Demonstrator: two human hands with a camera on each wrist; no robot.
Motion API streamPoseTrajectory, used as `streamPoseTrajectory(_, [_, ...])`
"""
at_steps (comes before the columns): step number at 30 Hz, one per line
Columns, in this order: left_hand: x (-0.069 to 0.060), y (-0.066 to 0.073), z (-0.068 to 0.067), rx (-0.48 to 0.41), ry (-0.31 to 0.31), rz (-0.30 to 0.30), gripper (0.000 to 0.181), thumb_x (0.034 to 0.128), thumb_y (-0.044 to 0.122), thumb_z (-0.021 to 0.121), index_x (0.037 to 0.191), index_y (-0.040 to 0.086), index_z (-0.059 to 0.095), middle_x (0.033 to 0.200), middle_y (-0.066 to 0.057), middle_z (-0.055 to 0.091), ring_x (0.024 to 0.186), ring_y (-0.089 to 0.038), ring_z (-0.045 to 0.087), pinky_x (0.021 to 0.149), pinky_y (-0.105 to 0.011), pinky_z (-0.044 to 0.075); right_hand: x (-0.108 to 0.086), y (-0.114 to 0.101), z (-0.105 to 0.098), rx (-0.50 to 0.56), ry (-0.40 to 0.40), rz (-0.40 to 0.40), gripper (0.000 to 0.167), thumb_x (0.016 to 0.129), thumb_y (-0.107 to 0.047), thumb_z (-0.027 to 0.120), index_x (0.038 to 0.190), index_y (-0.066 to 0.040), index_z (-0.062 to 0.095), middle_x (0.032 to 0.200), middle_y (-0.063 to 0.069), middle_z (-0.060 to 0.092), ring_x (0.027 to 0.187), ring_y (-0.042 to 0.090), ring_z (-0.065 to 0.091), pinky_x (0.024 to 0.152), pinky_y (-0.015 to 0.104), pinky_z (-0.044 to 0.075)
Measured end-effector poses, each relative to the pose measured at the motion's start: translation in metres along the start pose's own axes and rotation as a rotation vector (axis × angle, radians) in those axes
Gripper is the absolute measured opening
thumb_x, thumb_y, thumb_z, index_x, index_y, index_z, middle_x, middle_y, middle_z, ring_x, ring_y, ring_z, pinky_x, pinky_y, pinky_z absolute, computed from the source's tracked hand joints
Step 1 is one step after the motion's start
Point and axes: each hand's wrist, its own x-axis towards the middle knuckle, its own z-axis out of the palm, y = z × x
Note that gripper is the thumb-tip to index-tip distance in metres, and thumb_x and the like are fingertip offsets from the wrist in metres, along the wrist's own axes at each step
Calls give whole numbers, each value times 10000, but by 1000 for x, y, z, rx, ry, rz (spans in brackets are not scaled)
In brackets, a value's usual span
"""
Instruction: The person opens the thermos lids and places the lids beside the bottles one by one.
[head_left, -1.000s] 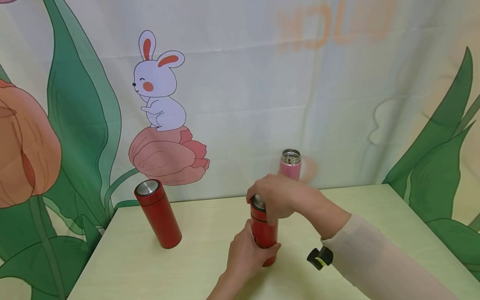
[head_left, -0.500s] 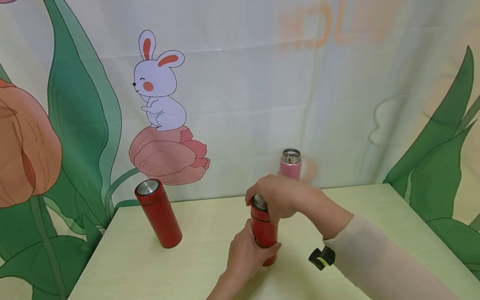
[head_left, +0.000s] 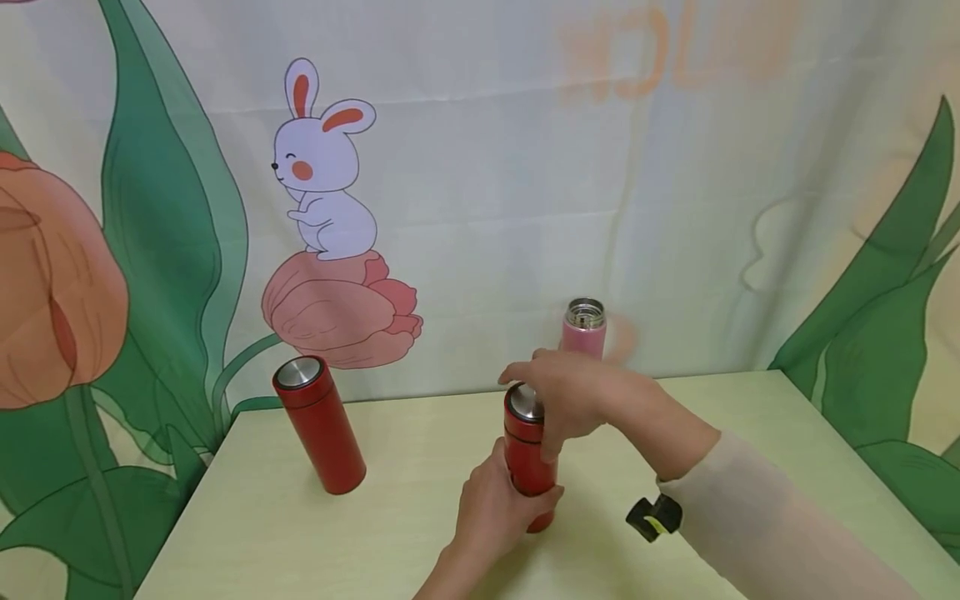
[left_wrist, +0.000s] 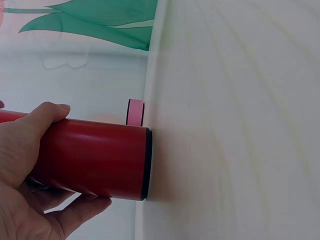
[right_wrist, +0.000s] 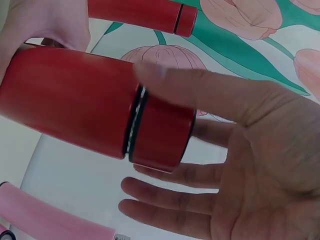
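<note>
Blurred orange lettering behind red bottle

The left hand is gripping with thumb and fingers curved; higher up, the right hand is arching over, fingers parted and nearly straight, its forearm slanting inward.

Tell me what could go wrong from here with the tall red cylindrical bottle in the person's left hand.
The right hand has its fingers loosely spread around the red metal-topped lid, so it might slip when twisting. The left hand grips the tall red cylindrical bottle below the lid; a hard twist might turn it. The pink bottle with an open metal mouth stands behind the right hand and could be knocked.
</note>
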Motion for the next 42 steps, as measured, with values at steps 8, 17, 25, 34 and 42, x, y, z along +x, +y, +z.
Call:
streamPoseTrajectory(8, [4, 2, -1, -17, -11, -22, 689, 799, 437, 873, 1315, 161, 509, 1194, 15, 702, 1075, -197, 676, 860, -424, 614, 1, -1, -1, -26, 57, 52, 862, 768, -544, 874, 1447, -125, 547, 1220, 26, 674, 1148, 215, 625, 915, 386, 575])
streamPoseTrajectory(17, [-5, -6, 2, -9, 10, 39, 618, 808, 464, 857, 1272, 174, 569, 1091, 63, 727, 950, -116, 685, 825, -362, 558, 4, -6, 11, -58, 133, 70, 648, 767, -687, 803, 976, -103, 615, 824, -8, 611, 802, 170, 590, 692, 306, 506])
streamPoseTrajectory(25, [0, -3, 5, -11, 20, 16, 674, 789, 464, 867, 1315, 218, 525, 1085, 80, 721, 950, -107, 687, 816, -342, 565, 8, -7, 16, -61, 196, 93, 423, 792, -477, 844, 827, -112, 633, 747, 1, 604, 738, 186, 582, 604, 301, 509])
streamPoseTrajectory(34, [2, -5, 8, -27, -11, -65, 679, 770, 473, 889, 1270, 177, 538, 1110, 69, 707, 990, -122, 670, 844, -392, 595, 11, -5, 24, -15, 203, 97, 361, 764, -371, 870, 807, -109, 626, 736, 2, 601, 731, 187, 581, 594, 306, 513])
streamPoseTrajectory(42, [10, 0, 3, -9, 10, -47, 667, 777, 488, 879, 1264, 189, 535, 1118, 71, 707, 1004, -127, 669, 848, -383, 592, 9, -9, 10, -19, 197, 82, 363, 754, -339, 891, 854, -94, 643, 757, 5, 622, 725, 191, 601, 607, 307, 530])
